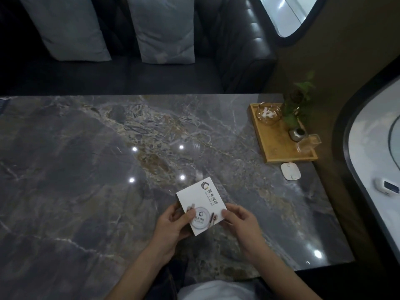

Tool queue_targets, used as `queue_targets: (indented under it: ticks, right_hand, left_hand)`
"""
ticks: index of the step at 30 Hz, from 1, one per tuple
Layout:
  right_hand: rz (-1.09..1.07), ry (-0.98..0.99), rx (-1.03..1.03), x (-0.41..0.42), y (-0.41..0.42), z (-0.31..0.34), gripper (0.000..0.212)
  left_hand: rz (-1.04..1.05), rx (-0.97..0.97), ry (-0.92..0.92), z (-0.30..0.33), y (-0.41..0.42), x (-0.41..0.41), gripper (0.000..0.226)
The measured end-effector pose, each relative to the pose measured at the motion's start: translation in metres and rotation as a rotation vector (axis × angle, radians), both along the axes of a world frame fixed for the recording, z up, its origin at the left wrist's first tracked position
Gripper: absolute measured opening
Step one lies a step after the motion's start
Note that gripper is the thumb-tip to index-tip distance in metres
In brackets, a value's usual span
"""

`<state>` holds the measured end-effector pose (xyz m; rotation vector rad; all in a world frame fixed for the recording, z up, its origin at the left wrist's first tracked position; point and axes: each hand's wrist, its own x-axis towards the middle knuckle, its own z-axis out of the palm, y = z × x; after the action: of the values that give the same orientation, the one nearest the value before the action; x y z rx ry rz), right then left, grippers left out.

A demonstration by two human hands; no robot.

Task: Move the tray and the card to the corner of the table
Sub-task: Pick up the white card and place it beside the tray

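A white card with a dark logo and a printed plate picture is held just above the grey marble table, near the front edge. My left hand grips its lower left side, thumb on top. My right hand pinches its right edge. A wooden tray sits at the table's far right corner. It carries a glass ashtray, a small potted plant and a clear glass holder.
A small white rounded device lies on the table just in front of the tray. A dark sofa with two grey cushions runs behind the table. A curved wall with a window borders the right side.
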<state>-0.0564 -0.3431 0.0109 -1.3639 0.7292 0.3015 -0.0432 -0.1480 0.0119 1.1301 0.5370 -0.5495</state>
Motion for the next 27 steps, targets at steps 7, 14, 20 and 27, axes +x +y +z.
queue_targets:
  ticks: [7, 14, 20, 27]
  right_hand:
    - [-0.015, 0.008, 0.034, 0.001, -0.056, -0.004, 0.016]
    - [-0.069, 0.003, 0.067, 0.005, -0.113, -0.005, 0.02]
    - [-0.15, 0.031, 0.112, 0.0, -0.156, -0.012, 0.021]
    - [-0.182, 0.011, 0.027, -0.004, -0.208, -0.014, 0.012]
  left_hand:
    - [-0.009, -0.002, -0.031, 0.012, -0.053, 0.002, 0.039]
    - [-0.038, 0.052, -0.071, 0.014, -0.11, 0.007, 0.054]
    - [-0.083, 0.118, -0.058, 0.013, -0.153, 0.013, 0.067]
    - [-0.13, 0.145, -0.021, 0.01, -0.206, 0.022, 0.068]
